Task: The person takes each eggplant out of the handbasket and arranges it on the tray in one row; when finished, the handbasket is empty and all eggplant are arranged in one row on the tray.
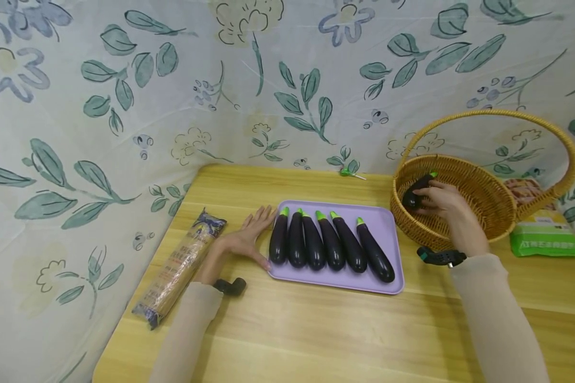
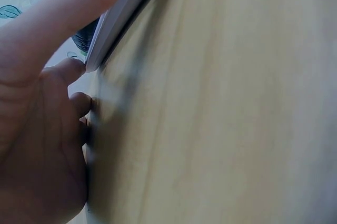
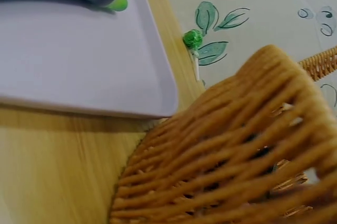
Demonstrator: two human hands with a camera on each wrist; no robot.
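Inside the wicker basket (image 1: 489, 213) at the right, my right hand (image 1: 448, 205) holds an eggplant (image 1: 417, 192) by its side, green stem end pointing to the back. My left hand (image 1: 241, 242) lies with fingers spread at the left edge of the lilac tray (image 1: 335, 283), thumb by its front corner. On that tray several dark eggplants (image 1: 333, 242) lie side by side, stems toward the wall. The left wrist view shows the left hand (image 2: 42, 140) beside the tray's rim (image 2: 118, 19). In the right wrist view the basket's weave (image 3: 226, 145) hides the right hand.
Left of the left hand lies a clear packet of noodle-like sticks (image 1: 179, 268). A green lollipop (image 1: 350, 173) sits at the table's back edge by the patterned cloth (image 1: 268, 80). A green and white food bag (image 1: 546, 234) stands right of the basket, whose tall handle (image 1: 489, 113) arches up.
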